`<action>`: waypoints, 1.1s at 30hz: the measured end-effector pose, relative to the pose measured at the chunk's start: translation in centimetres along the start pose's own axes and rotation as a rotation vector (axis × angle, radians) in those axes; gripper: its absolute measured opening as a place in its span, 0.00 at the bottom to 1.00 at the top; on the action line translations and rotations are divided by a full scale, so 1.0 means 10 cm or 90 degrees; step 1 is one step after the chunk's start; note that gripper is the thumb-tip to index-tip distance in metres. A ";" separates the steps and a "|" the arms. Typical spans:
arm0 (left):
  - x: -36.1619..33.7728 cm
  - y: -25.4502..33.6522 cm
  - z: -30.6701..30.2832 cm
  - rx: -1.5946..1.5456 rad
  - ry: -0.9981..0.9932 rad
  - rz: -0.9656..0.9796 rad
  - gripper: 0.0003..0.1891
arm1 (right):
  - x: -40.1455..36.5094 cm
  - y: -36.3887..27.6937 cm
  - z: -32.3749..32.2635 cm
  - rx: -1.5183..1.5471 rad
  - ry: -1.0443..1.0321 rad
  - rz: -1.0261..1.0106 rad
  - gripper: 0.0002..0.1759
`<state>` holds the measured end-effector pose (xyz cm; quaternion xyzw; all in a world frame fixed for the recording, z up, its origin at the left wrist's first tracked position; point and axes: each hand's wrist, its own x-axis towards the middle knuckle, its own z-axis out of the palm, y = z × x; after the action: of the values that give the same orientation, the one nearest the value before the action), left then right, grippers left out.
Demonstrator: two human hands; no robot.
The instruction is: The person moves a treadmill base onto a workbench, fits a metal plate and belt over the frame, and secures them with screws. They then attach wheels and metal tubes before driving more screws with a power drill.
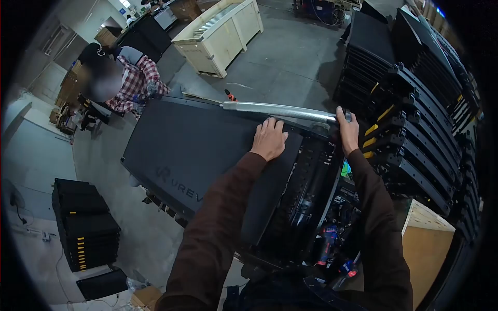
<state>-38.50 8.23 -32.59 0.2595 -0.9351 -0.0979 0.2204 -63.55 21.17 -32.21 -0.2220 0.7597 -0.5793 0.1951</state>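
A long silver rail (280, 110) lies along the far edge of a large black machine with a flat black deck (192, 145). My right hand (347, 130) grips the right end of the rail, thumb and fingers closed round it. My left hand (269, 138) rests on the deck near the rail, its fingers bent over the far edge and close together; whether they press on anything is hard to see. To the right of the deck an open bay shows a dark roller and motor parts (303, 207). A red and black tool (230, 96) stands beyond the rail's left end.
A co-worker in a checked shirt (136, 78) stands at the machine's far left corner. Power drills (328, 241) lie at the near right. Black frames (415, 140) are stacked on the right, black panels (85, 223) on the left. A wooden crate (220, 41) stands beyond.
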 end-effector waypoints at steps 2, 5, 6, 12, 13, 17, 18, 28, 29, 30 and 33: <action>0.16 0.04 -0.21 0.039 -0.097 0.001 0.21 | 0.15 0.00 0.07 0.014 -0.013 0.032 0.38; 0.17 -0.03 -0.28 0.069 -0.189 0.010 0.25 | 0.24 -0.03 0.22 0.056 -0.055 0.105 0.39; 0.17 -0.07 -0.26 0.057 -0.181 0.018 0.28 | 0.29 -0.05 0.28 0.077 -0.084 0.143 0.40; 0.34 -0.03 -0.34 0.131 -0.140 0.077 0.31 | 0.35 -0.09 0.77 0.085 -0.160 0.175 0.49; 0.34 0.04 -0.38 0.145 -0.152 0.060 0.30 | 0.51 0.14 0.95 -0.007 -0.139 0.128 0.50; 0.22 0.15 -0.44 0.164 -0.140 0.063 0.27 | 0.36 -0.51 1.09 -0.113 -0.298 0.078 0.55; 0.20 0.18 -0.46 0.168 -0.123 0.050 0.25 | 0.46 -0.44 1.28 -0.134 -0.329 0.035 0.57; -1.90 0.91 -1.56 0.041 0.249 -0.397 0.16 | 0.16 -1.22 1.46 -0.352 -0.779 -0.027 0.50; -1.98 0.74 -1.46 0.039 0.249 -0.399 0.16 | 0.10 -1.26 1.42 -0.376 -0.790 -0.016 0.52; -2.24 0.78 -1.42 0.024 0.245 -0.414 0.15 | 0.05 -1.28 1.42 -0.400 -0.802 -0.005 0.54; -2.52 0.83 -1.35 -0.026 0.229 -0.451 0.14 | -0.06 -1.20 1.49 -0.451 -0.716 -0.052 0.56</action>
<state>-16.53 27.64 -27.31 0.5749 -0.7320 -0.1392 0.3380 -53.45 6.88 -24.36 -0.5695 0.6775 -0.0975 0.4552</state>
